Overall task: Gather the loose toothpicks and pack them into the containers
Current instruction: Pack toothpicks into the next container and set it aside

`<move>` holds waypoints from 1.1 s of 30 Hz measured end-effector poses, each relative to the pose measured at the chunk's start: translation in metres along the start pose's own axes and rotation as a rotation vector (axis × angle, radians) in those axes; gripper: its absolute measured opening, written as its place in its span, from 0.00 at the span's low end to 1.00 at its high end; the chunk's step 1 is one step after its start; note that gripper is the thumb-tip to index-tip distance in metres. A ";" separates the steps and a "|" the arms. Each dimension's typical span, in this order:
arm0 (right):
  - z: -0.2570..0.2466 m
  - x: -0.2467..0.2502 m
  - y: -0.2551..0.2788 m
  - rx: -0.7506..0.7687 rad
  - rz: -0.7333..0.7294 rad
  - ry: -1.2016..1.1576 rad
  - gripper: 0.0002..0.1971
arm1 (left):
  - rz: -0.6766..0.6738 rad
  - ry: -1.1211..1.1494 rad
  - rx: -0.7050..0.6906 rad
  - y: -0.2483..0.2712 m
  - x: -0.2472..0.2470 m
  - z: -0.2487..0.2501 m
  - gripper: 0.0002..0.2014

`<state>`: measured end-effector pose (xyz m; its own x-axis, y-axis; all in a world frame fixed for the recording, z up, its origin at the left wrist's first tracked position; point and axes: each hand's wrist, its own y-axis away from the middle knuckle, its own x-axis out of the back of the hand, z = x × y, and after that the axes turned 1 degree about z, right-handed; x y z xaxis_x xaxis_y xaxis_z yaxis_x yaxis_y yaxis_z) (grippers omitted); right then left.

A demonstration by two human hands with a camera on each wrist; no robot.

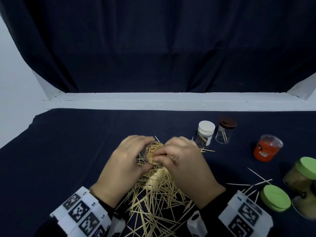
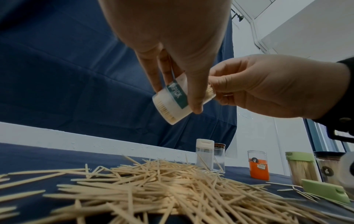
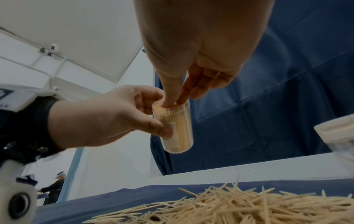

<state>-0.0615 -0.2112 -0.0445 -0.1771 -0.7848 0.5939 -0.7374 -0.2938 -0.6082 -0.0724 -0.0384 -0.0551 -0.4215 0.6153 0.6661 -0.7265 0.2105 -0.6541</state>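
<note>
The left hand (image 1: 123, 165) gripped the nearly full clear container (image 3: 175, 127) above the loose toothpicks (image 1: 159, 194), while the right hand (image 1: 184, 161) pinched a bundle at its mouth; seating it probably needed gentle, straight pressing.

We held our left hand (image 1: 122, 165) up off the table, with fingers and thumb curled around a small jar. Our right hand (image 1: 185, 165) was close beside it, fingertips (image 3: 173, 98) bunched together and pushed into the jar's open top. Both wrists wore white bands over dark sleeves.
</note>
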 end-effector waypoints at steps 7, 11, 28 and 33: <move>0.001 0.004 -0.004 -0.011 0.047 0.009 0.08 | -0.020 -0.020 0.012 -0.001 0.002 0.002 0.32; 0.002 0.006 -0.005 0.049 0.001 0.019 0.11 | -0.025 -0.031 0.045 -0.002 0.004 0.002 0.30; -0.007 -0.025 -0.026 -0.069 -0.928 0.650 0.28 | -0.078 -0.106 0.344 0.014 0.041 -0.012 0.28; -0.002 -0.036 -0.028 -0.083 -0.945 0.636 0.22 | -0.110 -0.102 0.324 0.013 0.037 -0.012 0.28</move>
<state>-0.0355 -0.1741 -0.0475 0.1912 0.1567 0.9690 -0.7874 -0.5649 0.2467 -0.0911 -0.0036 -0.0437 -0.3712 0.5198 0.7695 -0.8981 0.0098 -0.4398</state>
